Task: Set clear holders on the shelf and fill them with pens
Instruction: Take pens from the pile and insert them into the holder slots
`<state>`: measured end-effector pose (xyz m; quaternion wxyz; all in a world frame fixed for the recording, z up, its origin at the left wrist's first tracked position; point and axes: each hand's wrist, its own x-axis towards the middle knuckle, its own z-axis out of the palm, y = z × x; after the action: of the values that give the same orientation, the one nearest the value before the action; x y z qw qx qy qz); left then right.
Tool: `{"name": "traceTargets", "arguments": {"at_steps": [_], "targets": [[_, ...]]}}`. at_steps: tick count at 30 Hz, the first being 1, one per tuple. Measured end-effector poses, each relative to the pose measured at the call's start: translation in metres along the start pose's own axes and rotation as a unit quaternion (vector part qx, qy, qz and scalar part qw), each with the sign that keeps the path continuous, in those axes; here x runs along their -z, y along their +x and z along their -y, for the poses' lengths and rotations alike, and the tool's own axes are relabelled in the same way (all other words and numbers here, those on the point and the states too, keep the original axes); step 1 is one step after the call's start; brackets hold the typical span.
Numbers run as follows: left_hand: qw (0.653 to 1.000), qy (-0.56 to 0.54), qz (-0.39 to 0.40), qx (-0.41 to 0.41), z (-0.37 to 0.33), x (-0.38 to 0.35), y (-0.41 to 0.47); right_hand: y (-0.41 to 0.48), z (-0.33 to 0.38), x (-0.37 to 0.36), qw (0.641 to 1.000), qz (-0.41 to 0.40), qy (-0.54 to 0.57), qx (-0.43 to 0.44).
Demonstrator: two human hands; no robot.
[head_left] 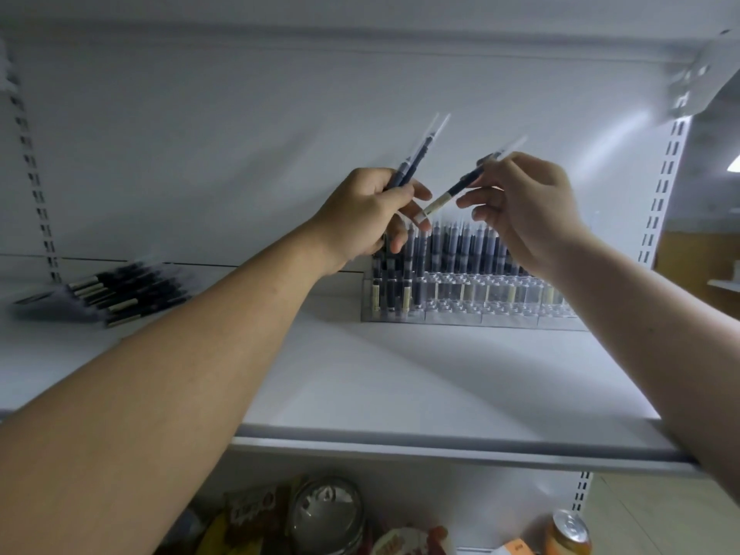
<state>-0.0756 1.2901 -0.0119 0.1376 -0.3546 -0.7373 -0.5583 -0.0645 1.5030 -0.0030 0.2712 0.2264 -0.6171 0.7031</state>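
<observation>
Pens [416, 158] are gripped in both hands [368, 210] [528, 206] above the holder [460, 310].

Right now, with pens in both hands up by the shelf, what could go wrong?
The single pen is only pinched by the right hand, above the clear holder; it might slip and knock over the standing pens. The left hand grips a bunch of pens near their lower ends, so one could slide out. The loose pens lying on the shelf to the left might roll off if an arm bumps them.
</observation>
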Motion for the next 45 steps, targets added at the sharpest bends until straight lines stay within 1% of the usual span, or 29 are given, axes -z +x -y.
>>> {"name": "traceTargets", "arguments": {"at_steps": [3,5,7,9,12,20,25,30,35,38,40,42,45], "targets": [[1.000,0.015,-0.016,-0.015,0.001,0.000,0.000,0.000,0.000,0.000,1.000,-0.011,-0.004,0.008],[0.999,0.012,-0.030,-0.022,0.001,0.003,0.001,-0.001,-0.001,0.001,0.999,-0.010,-0.040,0.017],[0.999,-0.011,-0.039,-0.035,0.001,0.005,0.002,-0.004,-0.003,0.002,0.991,0.015,-0.131,0.035],[0.998,-0.035,-0.041,-0.043,0.001,0.006,0.003,-0.007,-0.008,0.001,0.971,0.047,-0.225,0.061],[0.998,-0.038,-0.043,-0.037,0.001,0.005,0.003,-0.010,-0.011,-0.001,0.945,0.085,-0.305,0.083],[0.998,-0.039,-0.028,-0.027,0.002,0.003,0.003,-0.013,-0.012,-0.007,0.920,0.134,-0.361,0.071],[0.999,-0.020,-0.022,-0.033,0.000,0.003,0.001,-0.019,-0.015,-0.013,0.884,0.182,-0.427,0.052],[0.999,-0.018,-0.012,-0.032,-0.001,0.002,0.000,-0.019,-0.015,-0.015,0.883,0.173,-0.436,0.027],[1.000,-0.016,0.003,-0.027,-0.001,0.001,-0.001,-0.019,-0.017,-0.013,0.865,0.204,-0.458,0.008],[1.000,-0.018,0.009,-0.023,0.000,0.001,0.000,-0.018,-0.014,-0.006,0.866,0.205,-0.457,0.023],[1.000,-0.016,0.011,-0.020,0.000,0.001,0.000,-0.015,-0.012,0.001,0.873,0.187,-0.447,0.049],[1.000,-0.012,0.014,-0.019,0.000,0.001,0.000,-0.012,-0.008,0.005,0.899,0.152,-0.404,0.077],[1.000,-0.003,0.017,-0.012,0.000,0.000,0.000,-0.009,0.000,0.006,0.960,0.111,-0.249,0.062]]}}
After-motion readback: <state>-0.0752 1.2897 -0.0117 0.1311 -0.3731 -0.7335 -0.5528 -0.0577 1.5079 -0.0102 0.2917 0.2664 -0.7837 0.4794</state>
